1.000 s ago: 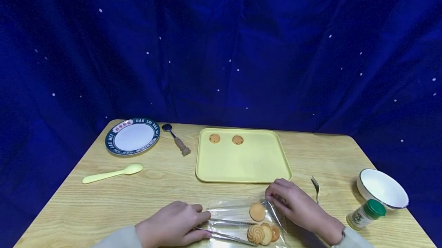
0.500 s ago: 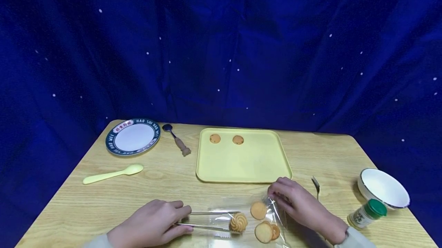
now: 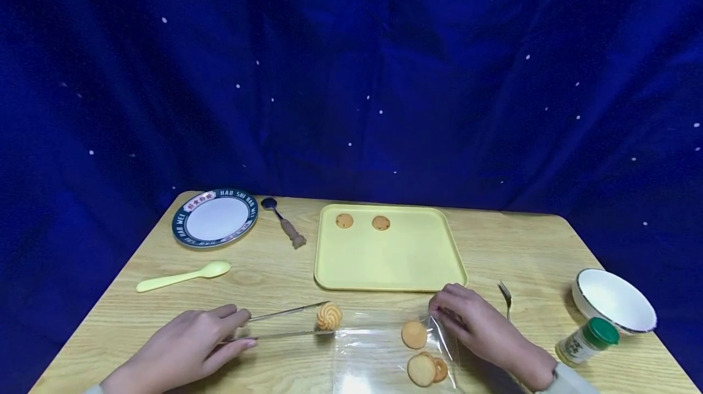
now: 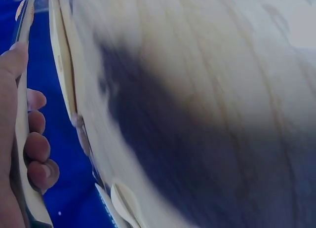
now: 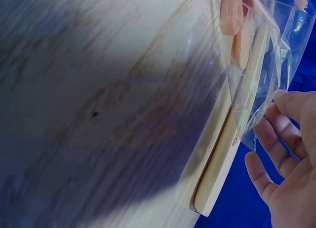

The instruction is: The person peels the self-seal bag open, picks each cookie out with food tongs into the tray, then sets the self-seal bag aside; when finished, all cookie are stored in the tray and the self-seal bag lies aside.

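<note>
My left hand (image 3: 187,342) grips metal tongs (image 3: 291,310), whose tips clasp a swirled cookie (image 3: 329,316) just left of a clear plastic bag (image 3: 362,345). In the left wrist view, fingers (image 4: 37,146) curl around the tongs at the left edge. My right hand (image 3: 475,324) pinches the bag's upper right corner between thumb and fingers, as the right wrist view also shows with the crinkled bag (image 5: 269,85). Inside the bag lie a round cookie (image 3: 414,335), a pale round cookie (image 3: 421,369) and a ring cookie (image 3: 440,369) partly beneath it.
A yellow tray (image 3: 395,260) with two chip cookies (image 3: 344,221) lies behind the bag. To the left are a plate (image 3: 183,232), a yellow spoon (image 3: 187,276) and a brown-handled spoon (image 3: 291,232). A fork (image 3: 506,296), a green-capped shaker (image 3: 587,340) and a white bowl (image 3: 615,299) stand right.
My left hand has drawn the tongs leftward, bringing the swirled cookie out from beside the others and clear of the bag. The right hand stays at the bag's corner.
</note>
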A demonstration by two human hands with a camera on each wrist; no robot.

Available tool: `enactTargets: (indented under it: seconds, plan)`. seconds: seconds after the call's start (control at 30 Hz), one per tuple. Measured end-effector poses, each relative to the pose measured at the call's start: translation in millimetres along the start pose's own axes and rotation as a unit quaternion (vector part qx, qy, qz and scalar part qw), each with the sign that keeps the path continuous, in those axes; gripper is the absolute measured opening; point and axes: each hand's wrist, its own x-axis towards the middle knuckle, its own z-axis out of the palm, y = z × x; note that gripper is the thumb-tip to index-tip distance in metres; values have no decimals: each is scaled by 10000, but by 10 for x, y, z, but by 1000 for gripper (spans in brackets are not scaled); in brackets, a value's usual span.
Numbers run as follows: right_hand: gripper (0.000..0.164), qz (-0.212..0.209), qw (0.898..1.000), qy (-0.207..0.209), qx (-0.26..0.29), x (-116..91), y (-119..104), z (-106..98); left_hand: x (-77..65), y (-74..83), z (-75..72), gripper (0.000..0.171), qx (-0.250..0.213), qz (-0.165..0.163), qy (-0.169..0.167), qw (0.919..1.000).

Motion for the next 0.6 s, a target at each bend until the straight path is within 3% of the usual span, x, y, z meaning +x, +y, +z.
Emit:
enactTargets:
  seconds: [0.13, 0.27, 0.43, 0.6]
  plan:
    - [24, -11, 10000, 42, -13, 3, 7, -7, 39, -48, -27, 23, 164, -223, 182, 9995]
    - [27, -69, 9999, 97, -17, 4, 5, -15, 244, -17, -36, 24, 299, -513, 88, 9982]
    - [26, -115, 9999, -32, -28, -4, 10, -27, 703, 116, 9, 29, 275, -969, -364, 9943]
    - [21, -166, 9997, -128, -117, 1, 7, -6, 1233, 281, 124, 31, 84, -1051, -607, 9926]
